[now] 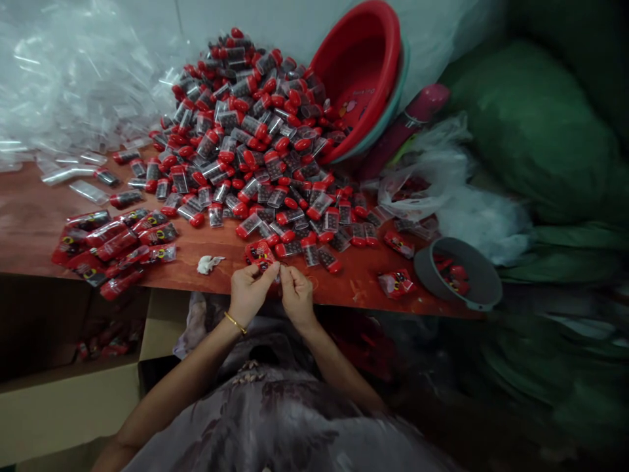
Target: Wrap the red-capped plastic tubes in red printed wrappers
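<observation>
My left hand is closed in a pinch on a small red printed plastic packet at the table's front edge. Beside it my right hand is also pinched, its fingertips meeting the left ones at the packet's right edge. What lies exactly between the fingertips is too small to make out. Just beyond the hands spreads a tall heap of small clear containers with red caps and dark contents. To the left of my hands lies a small crumpled white scrap.
A pile of red packets lies at left, above an open cardboard box. Clear plastic sleeves are heaped behind. At right are a red basin, a grey bowl with red pieces, a loose packet and a plastic bag.
</observation>
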The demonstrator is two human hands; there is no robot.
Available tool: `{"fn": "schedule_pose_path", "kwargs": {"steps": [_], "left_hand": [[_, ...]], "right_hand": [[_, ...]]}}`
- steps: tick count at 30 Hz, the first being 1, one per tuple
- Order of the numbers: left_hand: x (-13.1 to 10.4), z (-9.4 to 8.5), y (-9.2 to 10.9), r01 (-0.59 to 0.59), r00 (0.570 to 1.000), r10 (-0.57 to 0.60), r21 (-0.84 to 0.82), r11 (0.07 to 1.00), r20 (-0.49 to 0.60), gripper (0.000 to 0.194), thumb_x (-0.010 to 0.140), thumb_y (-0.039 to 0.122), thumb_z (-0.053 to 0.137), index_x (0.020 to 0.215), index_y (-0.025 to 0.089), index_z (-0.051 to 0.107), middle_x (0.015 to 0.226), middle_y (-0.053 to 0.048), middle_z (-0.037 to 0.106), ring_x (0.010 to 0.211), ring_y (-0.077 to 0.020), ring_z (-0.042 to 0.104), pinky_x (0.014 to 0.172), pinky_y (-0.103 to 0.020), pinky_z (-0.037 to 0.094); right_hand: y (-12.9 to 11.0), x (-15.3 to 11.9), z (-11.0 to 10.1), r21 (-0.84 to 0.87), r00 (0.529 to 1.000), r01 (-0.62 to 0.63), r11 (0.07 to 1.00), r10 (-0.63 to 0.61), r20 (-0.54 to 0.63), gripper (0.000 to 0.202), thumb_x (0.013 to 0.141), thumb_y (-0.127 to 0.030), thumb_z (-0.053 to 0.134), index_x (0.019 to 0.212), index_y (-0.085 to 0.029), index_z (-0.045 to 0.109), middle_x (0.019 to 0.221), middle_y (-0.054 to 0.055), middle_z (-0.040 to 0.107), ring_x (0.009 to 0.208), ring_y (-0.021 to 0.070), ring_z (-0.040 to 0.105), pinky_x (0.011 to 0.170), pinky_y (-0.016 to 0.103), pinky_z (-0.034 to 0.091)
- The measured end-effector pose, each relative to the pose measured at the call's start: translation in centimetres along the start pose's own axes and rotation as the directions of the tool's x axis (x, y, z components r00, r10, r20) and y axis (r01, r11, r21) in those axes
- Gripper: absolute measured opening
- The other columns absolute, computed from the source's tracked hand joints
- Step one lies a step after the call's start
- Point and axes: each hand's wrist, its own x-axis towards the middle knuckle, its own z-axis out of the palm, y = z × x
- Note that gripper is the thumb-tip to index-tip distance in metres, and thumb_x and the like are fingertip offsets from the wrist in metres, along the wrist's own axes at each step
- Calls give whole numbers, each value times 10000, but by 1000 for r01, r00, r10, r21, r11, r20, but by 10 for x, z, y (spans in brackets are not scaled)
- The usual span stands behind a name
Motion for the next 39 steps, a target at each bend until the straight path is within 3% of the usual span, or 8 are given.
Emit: {"fn": "schedule_pose_path", "kwargs": {"steps": [6,11,16,21,25,28,31,39], "left_hand": [[3,-1,13,303,953,-269,-393,868,141,384,516,425,820,744,135,716,715,-24,695,619,-108,589,639,-233,470],[11,-8,20,424,904,-402,-442,791,147,456,378,359,884,718,112,707,711,-43,705,615,-120,618,633,-246,493],[16,-12,16,449,883,-455,-487,749,114,429,425,366,878,700,123,655,708,-40,705,624,-137,643,695,-287,511],[15,-12,13,499,857,-482,-521,692,180,439,453,397,867,720,145,626,729,-45,715,664,-154,662,715,-291,506],[11,-15,11,513,853,-477,-511,689,214,444,508,450,835,762,148,632,719,-60,714,726,-185,674,773,-327,497],[8,-19,12,505,857,-473,-516,692,205,468,484,467,840,757,150,629,706,-60,710,727,-190,673,786,-340,494],[5,-21,13,495,863,-467,-513,701,195,476,455,465,850,733,148,631,696,-54,708,678,-172,662,748,-320,496],[-2,-14,22,440,898,-397,-426,791,191,482,460,455,846,763,109,702,704,-55,714,607,-127,635,660,-259,501]], "right_hand": [[0,7,-8,-88,995,96,992,-92,41,260,908,-346,430,755,-196,576,620,-26,565,555,108,491,548,220,393],[6,19,-25,-285,975,216,934,-188,121,326,942,-355,350,854,-193,618,743,34,658,695,157,587,675,267,450],[26,30,-52,-786,968,158,598,-253,2,467,870,-509,456,1075,-115,601,1158,185,603,1098,314,484,920,470,345],[49,36,-58,-891,972,178,417,-217,93,418,828,-425,551,1116,-125,594,1155,173,609,1097,316,461,945,496,275],[54,42,-61,-853,966,182,489,-251,62,248,860,-296,496,987,-144,645,1029,136,677,944,263,548,970,493,273],[41,37,-70,-670,976,188,718,-211,48,249,856,-316,498,980,-155,642,922,117,702,868,241,600,936,462,363],[15,19,-80,-271,977,58,961,2,215,268,880,-373,475,990,-187,633,680,30,671,611,170,603,644,309,487],[-27,-11,-68,-50,931,-118,992,128,342,175,784,-326,583,775,-170,662,463,-50,504,412,84,435,423,204,339]]}}
